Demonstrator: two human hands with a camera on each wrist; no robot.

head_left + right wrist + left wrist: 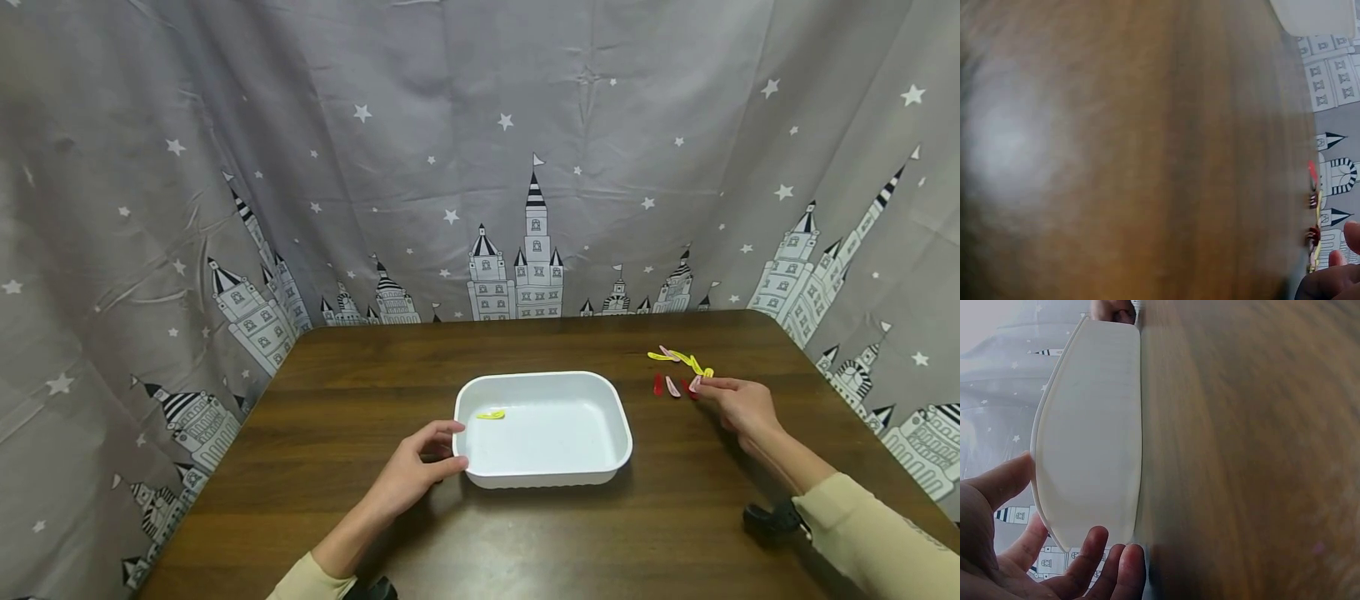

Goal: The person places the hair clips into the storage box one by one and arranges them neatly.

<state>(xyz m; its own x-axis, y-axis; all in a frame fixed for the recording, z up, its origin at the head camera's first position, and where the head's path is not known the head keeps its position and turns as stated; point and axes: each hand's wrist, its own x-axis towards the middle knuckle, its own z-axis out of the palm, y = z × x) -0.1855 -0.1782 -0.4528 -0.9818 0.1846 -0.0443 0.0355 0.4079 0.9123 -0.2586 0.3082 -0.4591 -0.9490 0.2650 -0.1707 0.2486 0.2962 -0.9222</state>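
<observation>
A shallow white plastic tray (547, 479) stands on the table, with one yellow hair clip (491, 415) lying inside near its left end. My left hand (408, 471) holds the tray's left end, thumb and index fingertip at the rim; the left wrist view shows the other fingers bent beside the tray wall (1091, 437). To the right of the tray, my right hand (742, 408) pinches a pink hair clip (695, 383) between thumb and fingertips, low over the clips. Only part of that hand (1335, 281) enters the right wrist view.
Beside the right hand lie a red clip (657, 384), another pink clip (672, 387) and a row of yellow clips (678, 357) with a pink one among them. A grey curtain (420, 167) with castles and stars hangs behind the brown wooden table (360, 375).
</observation>
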